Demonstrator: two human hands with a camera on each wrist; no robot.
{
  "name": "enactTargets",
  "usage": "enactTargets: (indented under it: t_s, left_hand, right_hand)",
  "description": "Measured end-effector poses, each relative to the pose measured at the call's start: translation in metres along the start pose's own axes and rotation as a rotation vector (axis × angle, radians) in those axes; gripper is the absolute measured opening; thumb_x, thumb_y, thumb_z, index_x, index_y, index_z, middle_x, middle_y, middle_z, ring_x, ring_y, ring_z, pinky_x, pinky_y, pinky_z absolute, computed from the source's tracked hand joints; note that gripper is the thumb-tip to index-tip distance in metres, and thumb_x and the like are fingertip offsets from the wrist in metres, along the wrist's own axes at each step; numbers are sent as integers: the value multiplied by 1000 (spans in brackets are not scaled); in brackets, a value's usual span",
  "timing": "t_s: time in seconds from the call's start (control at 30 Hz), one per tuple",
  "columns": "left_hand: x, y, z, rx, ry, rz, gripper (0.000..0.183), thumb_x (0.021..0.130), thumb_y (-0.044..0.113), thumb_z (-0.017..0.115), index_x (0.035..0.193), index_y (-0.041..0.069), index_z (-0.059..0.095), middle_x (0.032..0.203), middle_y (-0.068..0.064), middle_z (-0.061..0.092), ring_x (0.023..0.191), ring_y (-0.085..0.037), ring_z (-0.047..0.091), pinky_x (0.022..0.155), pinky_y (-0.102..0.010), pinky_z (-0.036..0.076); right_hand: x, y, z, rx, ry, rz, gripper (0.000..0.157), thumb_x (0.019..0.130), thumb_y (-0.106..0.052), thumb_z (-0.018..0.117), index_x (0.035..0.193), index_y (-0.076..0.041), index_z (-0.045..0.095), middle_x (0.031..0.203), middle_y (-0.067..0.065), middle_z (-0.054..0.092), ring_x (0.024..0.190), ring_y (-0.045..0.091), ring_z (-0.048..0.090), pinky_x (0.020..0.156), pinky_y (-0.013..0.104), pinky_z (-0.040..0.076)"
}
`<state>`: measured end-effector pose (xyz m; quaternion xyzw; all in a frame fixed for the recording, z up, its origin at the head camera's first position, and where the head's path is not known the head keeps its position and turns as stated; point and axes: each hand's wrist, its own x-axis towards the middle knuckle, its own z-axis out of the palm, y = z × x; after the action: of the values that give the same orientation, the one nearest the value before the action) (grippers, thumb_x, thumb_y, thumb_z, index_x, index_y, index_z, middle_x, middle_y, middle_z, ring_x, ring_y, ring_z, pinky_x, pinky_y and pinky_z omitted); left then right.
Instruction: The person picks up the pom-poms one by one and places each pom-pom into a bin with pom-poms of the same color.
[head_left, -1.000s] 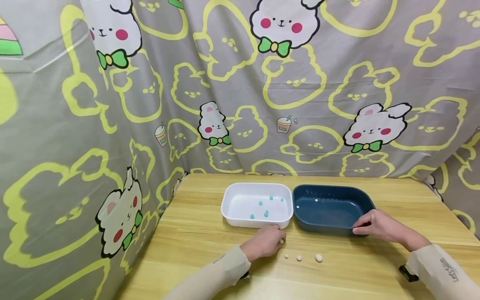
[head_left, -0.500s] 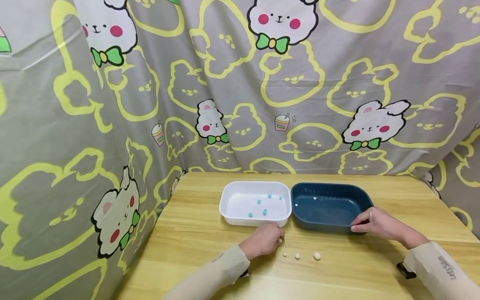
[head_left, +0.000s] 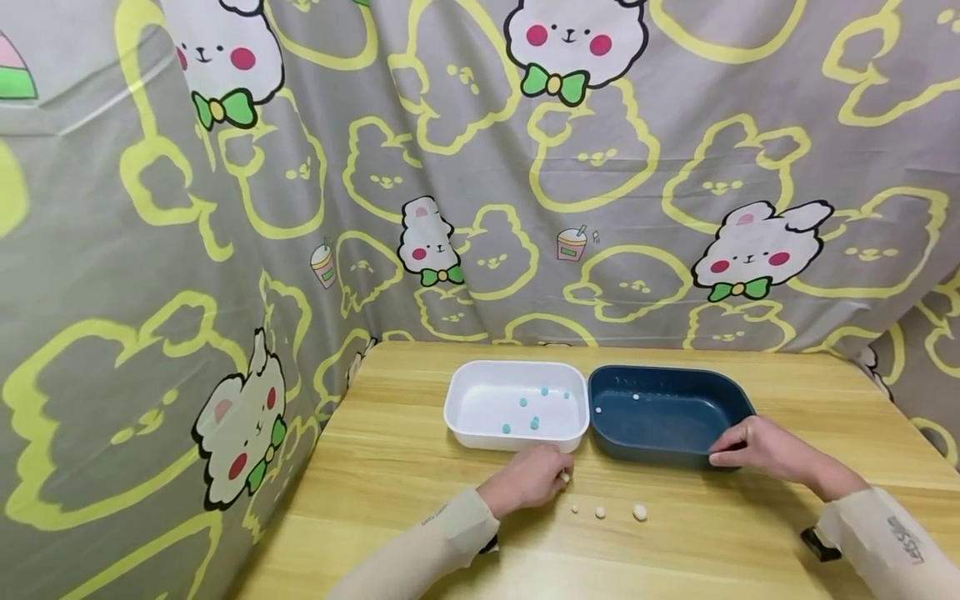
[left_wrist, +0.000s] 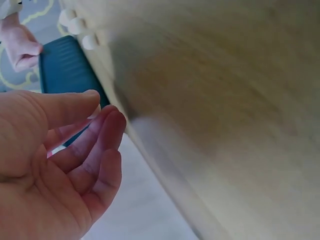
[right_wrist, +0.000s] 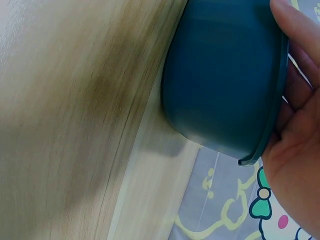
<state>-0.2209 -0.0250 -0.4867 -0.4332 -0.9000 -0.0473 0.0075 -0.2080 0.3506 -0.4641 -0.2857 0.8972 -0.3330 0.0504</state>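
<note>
A wood-grain table, backed by a cartoon-print curtain, carries two open containers set side by side as a person works barehanded. The dark blue container, the wider of the pair, looks like stiff, smooth plastic, probably light enough to slide when nudged; its rim seems the sure place to take hold. The white container, just to its left, appears equally rigid. At the blue one's near right corner, the right hand grips the rim. In front of the white one's near right corner, the left hand, fingers curled, pinches a small white ball between thumb and fingers, partly hidden by them. On the table nearer the camera lie a large ball, a medium ball and a tiny ball, shrinking from right to left. All look light and apt to roll, likely best taken by a gentle pinch across the middle; whether they are soft or hard cannot be told. Smallest of all are the contents: at least five teal balls scattered inside the white container, and two white beads in the left part of the blue.
</note>
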Motion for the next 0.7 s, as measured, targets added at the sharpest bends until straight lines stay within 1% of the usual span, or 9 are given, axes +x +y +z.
enactTargets:
  t_s: [0.13,0.27,0.43,0.57,0.7]
  left_hand:
    - [-2,2,-6,-38,25,21,4,86,16,68,88,19,67,78,12,59,68,0,50,64,-12,40]
    - [-3,5,-12,-109,29,26,5,88,17,68,93,17,68,84,11,63,72,2,53,68,-12,41]
    - [0,11,-24,-252,31,-12,6,89,15,65,95,15,67,84,12,63,73,4,51,68,-11,41]
    - [4,13,-34,-342,68,-48,5,89,14,65,93,14,68,81,13,62,72,5,52,67,-11,41]
    - [7,11,-41,-423,100,-101,5,90,15,65,92,14,69,77,14,60,69,4,51,64,-12,41]
  right_hand:
    - [1,-1,1,-5,3,13,10,87,-22,69,86,-15,77,83,-12,69,77,1,61,62,25,50]
    - [1,-2,3,-2,2,20,11,87,-23,69,86,-14,77,83,-12,69,77,1,61,62,25,50]
    - [1,-1,5,-4,5,7,12,87,-22,69,87,-12,77,83,-12,70,77,1,61,61,25,50]
    - [0,0,4,-1,5,12,13,87,-21,69,88,-11,76,84,-11,70,77,1,61,61,25,50]
    - [0,-1,3,-5,4,15,13,87,-22,69,88,-11,76,84,-12,69,78,1,61,62,24,50]
